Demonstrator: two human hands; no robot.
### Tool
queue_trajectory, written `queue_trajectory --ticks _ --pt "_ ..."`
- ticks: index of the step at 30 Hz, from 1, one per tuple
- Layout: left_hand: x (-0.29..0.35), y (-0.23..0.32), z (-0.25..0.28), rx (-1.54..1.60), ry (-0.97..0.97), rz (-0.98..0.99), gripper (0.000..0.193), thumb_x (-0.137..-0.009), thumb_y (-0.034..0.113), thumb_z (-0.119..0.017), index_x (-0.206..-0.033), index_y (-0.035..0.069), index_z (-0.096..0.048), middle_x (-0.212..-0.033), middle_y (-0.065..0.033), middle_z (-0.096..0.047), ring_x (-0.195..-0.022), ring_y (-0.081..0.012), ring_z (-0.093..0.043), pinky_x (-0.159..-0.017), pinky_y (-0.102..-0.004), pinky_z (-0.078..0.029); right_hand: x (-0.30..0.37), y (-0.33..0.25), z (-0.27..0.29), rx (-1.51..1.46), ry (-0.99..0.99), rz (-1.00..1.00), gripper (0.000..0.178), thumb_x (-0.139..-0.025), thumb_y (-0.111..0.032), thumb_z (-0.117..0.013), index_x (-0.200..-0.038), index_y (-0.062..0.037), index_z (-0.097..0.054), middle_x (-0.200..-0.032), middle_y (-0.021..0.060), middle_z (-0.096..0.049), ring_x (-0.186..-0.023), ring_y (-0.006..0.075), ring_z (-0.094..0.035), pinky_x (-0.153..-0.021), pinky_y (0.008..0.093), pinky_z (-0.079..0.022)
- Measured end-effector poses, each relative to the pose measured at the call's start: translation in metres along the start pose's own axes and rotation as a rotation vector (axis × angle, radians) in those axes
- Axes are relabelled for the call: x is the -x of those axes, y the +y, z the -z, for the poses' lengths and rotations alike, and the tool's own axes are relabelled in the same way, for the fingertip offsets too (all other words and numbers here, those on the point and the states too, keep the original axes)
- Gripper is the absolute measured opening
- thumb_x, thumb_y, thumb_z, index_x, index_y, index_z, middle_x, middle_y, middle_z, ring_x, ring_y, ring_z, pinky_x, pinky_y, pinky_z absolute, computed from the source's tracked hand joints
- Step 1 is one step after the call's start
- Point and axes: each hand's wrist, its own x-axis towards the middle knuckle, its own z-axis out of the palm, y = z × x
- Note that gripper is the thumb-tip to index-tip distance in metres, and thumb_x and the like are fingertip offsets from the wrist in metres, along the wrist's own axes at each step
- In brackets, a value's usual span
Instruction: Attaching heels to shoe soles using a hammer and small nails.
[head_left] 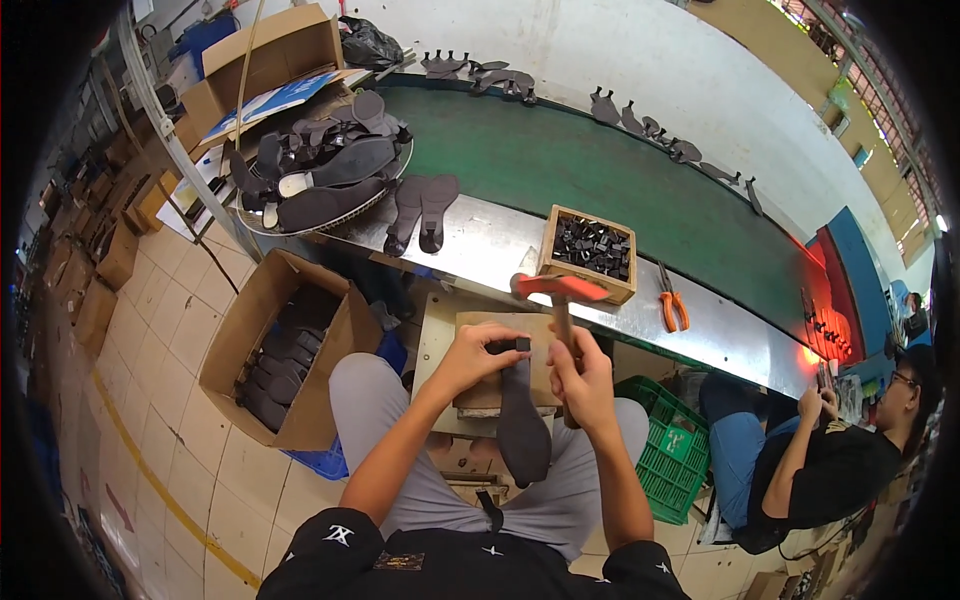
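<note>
My left hand (472, 358) grips a dark shoe sole (523, 428) by its heel end, and the sole's toe points toward me. A small black heel tip (522, 344) shows at the top of that heel. In my right hand (584, 378) is a hammer (562, 290) with a red head and a wooden handle; its head is raised above and beyond the heel, apart from it. Under both hands stands a low work block (470, 400) with a brown board on top, between my knees.
A wooden box (551, 243) of small black pieces and orange-handled pliers (675, 310) lie on the metal bench edge. Heeled soles fill a round tray (400, 165) at left. A cardboard box (225, 375) holds more soles. A green crate (672, 462) and a seated co-worker (840, 470) are at right.
</note>
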Motion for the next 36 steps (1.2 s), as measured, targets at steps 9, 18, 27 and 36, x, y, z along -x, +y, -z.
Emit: queue_trajectory --ticks 9,18,27,36 --pt "-0.002 -0.004 0.001 0.089 -0.044 0.068 0.026 -0.077 0.008 -0.078 -0.102 0.0 -0.073 -0.091 -0.0043 -0.067 -0.079 -0.0095 -0.058 -0.069 -0.0234 -0.046 0.056 -0.044 0.017 0.236 0.013 0.203 0.029 -0.097 -0.009 -0.057 -0.123 0.0034 -0.054 -0.087 0.0191 -0.063 -0.073 0.0294 -0.063 -0.067 0.0358 -0.05" --pt "-0.001 -0.001 0.001 0.056 -0.043 0.081 0.027 -0.076 0.008 -0.076 -0.101 -0.001 -0.072 -0.095 -0.0079 -0.07 -0.085 -0.0135 -0.063 -0.077 -0.0275 -0.05 0.065 -0.045 0.018 0.287 0.018 0.232 0.028 -0.097 -0.008 -0.056 -0.121 0.0044 -0.053 -0.094 0.0248 -0.063 -0.08 0.0391 -0.064 -0.07 0.0397 -0.051" --pt "0.008 -0.016 -0.002 -0.142 -0.043 -0.049 0.067 -0.075 0.016 -0.078 -0.134 0.004 -0.051 -0.107 -0.0115 -0.071 -0.1 -0.0246 -0.065 -0.092 -0.0352 -0.047 0.067 -0.058 0.02 0.427 0.041 0.377 0.027 -0.097 -0.009 -0.055 -0.122 0.0032 -0.054 -0.086 0.0166 -0.064 -0.073 0.0263 -0.063 -0.066 0.0345 -0.05" --pt "0.011 -0.004 -0.004 -0.58 -0.054 -0.052 0.118 -0.081 0.039 -0.074 -0.152 -0.003 0.01 -0.137 0.0002 -0.059 -0.14 -0.0298 -0.038 -0.12 -0.0475 -0.016 0.054 -0.023 0.008 0.489 -0.119 0.02 0.035 -0.094 -0.006 -0.057 -0.126 0.0022 -0.047 -0.099 0.0316 -0.061 -0.092 0.0477 -0.061 -0.07 0.0494 -0.051"
